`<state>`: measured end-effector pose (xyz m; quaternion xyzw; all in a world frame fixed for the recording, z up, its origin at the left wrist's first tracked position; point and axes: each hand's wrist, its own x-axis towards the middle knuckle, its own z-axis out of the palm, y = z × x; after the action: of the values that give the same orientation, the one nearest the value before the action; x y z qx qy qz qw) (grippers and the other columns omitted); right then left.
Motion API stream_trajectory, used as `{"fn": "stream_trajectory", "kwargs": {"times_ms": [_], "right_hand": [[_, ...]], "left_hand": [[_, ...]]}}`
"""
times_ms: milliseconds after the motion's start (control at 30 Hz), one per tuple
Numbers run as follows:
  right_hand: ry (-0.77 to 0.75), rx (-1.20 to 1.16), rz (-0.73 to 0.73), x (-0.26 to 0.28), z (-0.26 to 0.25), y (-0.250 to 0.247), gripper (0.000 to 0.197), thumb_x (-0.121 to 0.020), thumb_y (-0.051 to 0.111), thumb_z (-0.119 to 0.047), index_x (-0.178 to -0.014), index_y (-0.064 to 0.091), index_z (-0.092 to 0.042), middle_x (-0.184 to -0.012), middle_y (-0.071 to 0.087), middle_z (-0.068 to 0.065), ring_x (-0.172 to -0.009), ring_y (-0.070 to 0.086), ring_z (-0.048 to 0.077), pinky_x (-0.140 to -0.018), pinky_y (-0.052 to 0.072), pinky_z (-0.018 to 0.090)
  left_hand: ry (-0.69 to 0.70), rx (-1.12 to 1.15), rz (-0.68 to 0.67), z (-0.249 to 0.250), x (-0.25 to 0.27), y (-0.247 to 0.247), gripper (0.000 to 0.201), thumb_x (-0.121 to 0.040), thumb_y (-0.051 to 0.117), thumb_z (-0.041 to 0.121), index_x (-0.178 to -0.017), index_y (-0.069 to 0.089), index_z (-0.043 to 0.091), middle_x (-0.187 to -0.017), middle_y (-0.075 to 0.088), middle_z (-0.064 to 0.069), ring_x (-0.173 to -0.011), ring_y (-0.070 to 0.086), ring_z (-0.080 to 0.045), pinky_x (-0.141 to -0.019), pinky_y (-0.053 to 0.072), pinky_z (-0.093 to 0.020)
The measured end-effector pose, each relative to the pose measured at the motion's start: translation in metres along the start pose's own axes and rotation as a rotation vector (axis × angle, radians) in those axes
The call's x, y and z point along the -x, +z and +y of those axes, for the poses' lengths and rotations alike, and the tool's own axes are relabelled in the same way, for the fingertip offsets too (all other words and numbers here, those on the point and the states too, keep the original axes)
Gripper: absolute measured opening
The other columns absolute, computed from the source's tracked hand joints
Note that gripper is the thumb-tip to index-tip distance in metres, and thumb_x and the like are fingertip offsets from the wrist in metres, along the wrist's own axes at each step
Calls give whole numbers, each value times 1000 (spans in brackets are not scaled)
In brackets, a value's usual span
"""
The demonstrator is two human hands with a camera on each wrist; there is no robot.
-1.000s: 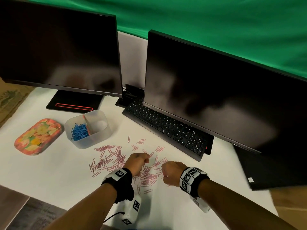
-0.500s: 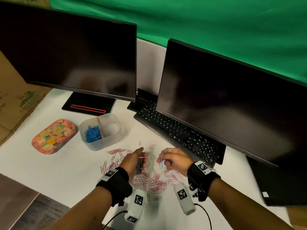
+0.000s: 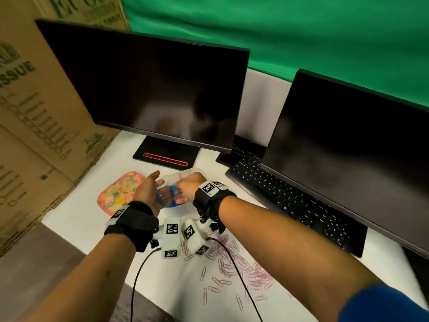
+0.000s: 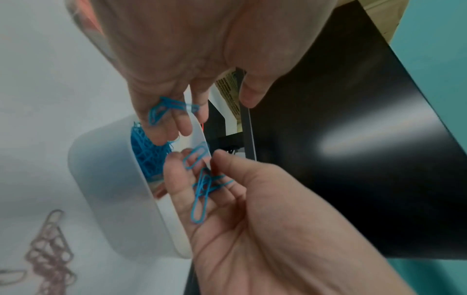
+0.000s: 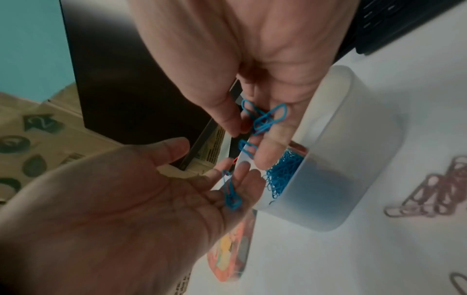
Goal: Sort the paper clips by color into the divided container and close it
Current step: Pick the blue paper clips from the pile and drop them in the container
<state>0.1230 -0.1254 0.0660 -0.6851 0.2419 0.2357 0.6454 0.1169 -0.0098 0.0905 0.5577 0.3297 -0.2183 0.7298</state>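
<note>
A translucent white container (image 3: 190, 171) (image 4: 106, 189) (image 5: 348, 151) stands on the white table in front of the left monitor's stand. Its left compartment holds a heap of blue paper clips (image 4: 145, 153) (image 5: 284, 169). Both hands hover just over that compartment. My left hand (image 3: 149, 190) (image 4: 182, 83) (image 5: 121, 199) is palm-up with straight fingers, and a few blue clips (image 5: 230, 196) lie on them. My right hand (image 3: 188, 185) (image 5: 262, 75) (image 4: 252, 229) keeps a few crossed blue clips (image 5: 266, 118) on its curled fingers under the thumb. Pink clips (image 3: 243, 263) lie scattered nearer me.
The floral lid (image 3: 118, 194) lies left of the container. Behind stand two dark monitors (image 3: 151, 94) and a black keyboard (image 3: 290, 201). Cardboard boxes (image 3: 34, 124) wall the left side. The table's near-left edge (image 3: 69, 238) is close. Wrist-camera cables (image 3: 137, 275) trail across the front.
Both hands lifted off the pink pile with blue clips, then moved away from me and left to the container. The head view swung left.
</note>
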Motion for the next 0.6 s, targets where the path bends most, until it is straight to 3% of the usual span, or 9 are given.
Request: {"fn": "stream_trajectory", "kwargs": {"times_ms": [100,200,267,367,433,467,500,567,600], "right_hand": [[-48,119,-52,-15,-1,-3,19,-82,59,-14,-100,55,-12,-104,64,14,-79,65,21,-54,55,26],[-65,140,-98,-11,-2,-9,18,-83,58,-16,-100,55,-16,-99,59,9,-90,64,25,-66,56,30],[-43,87,-132,-6,-3,-14,14,-84,55,-15,-98,55,-15,-101,58,10,-91,60,25,-84,56,39],[75,-197,-288,23,-13,-37,18,-97,40,-12,-89,56,-11,-91,53,14,-83,63,25,-82,52,30],[91,-278,-298,42,-9,-62,31,-101,31,-8,-117,55,2,-97,57,15,-99,65,26,-91,48,24],[61,-265,-255,50,-1,-75,35,-101,32,-7,-129,48,5,-101,60,15,-99,67,23,-89,49,23],[11,-237,-201,61,11,-89,34,-100,36,-6,-130,49,5,-96,63,11,-83,70,18,-77,52,19],[3,-232,-92,75,46,-115,21,-97,42,-5,-106,60,-1,-71,65,2,-56,62,10,-56,47,17],[19,-238,-34,83,68,-131,18,-96,43,-2,-96,60,-5,-66,64,3,-54,58,12,-55,44,19]], "left_hand": [[12,-72,13,2,-8,-6,44,-94,49,41,-126,50,11,-119,51,-11,-88,57,-24,-67,50,-38],[20,-168,-1,1,-11,-5,44,-93,49,42,-126,52,12,-120,52,-13,-100,55,-27,-91,48,-43],[42,-228,1,-1,-6,-1,41,-94,49,42,-121,53,11,-119,52,-15,-110,51,-29,-102,42,-45],[157,-313,11,0,1,6,35,-97,43,24,-129,52,13,-123,51,-11,-117,47,-28,-102,41,-43],[245,-353,20,-2,5,12,36,-95,40,12,-126,57,16,-125,53,-11,-117,49,-28,-95,46,-41],[274,-363,11,-3,6,16,32,-94,42,12,-119,60,16,-124,56,-12,-112,53,-27,-89,48,-39],[299,-354,-17,-6,9,24,26,-94,44,12,-112,62,15,-120,59,-13,-105,56,-25,-82,50,-36],[294,-357,-129,-18,20,44,20,-95,47,12,-103,64,11,-107,64,-15,-91,60,-24,-73,50,-33],[269,-401,-198,-27,25,58,21,-95,45,10,-102,65,9,-104,66,-15,-90,62,-26,-74,51,-36]]}}
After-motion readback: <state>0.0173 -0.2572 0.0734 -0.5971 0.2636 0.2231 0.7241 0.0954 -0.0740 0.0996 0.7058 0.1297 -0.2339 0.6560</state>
